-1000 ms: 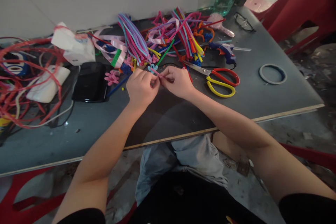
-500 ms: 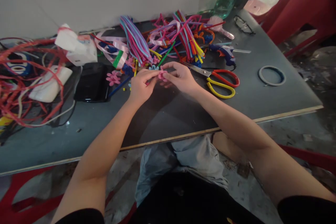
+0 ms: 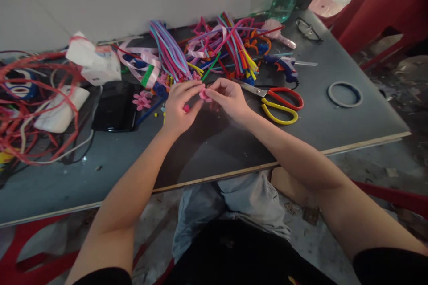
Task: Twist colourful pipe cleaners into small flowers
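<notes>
Both hands meet near the middle of the table over a small pink pipe-cleaner flower [image 3: 205, 94]. My right hand [image 3: 230, 99] pinches it between thumb and fingers. From the other side, the thumb and fingertips of my left hand [image 3: 181, 103] close on its edge, and a darker pink bit [image 3: 186, 108] shows in that palm. A finished-looking pink pipe-cleaner flower [image 3: 142, 100] lies left of my left hand. Bundles of pipe cleaners [image 3: 170, 51] lie just beyond the fingers. Scissors [image 3: 281, 102] with red and yellow handles rest right of my right hand.
A black phone [image 3: 113, 106], a tissue pack [image 3: 100, 67] and tangled red cord [image 3: 67, 111] occupy the left side. At the right are a glue gun [image 3: 284, 67], a hairbrush [image 3: 276, 31], a grey tape ring [image 3: 345, 94] and glasses [image 3: 308, 30]. A bottle [image 3: 284, 2] stands behind.
My left fingers have lifted and spread a little around the pink flower, showing more of the darker pink bit. The right hand keeps its pinch. The view has shifted slightly.
</notes>
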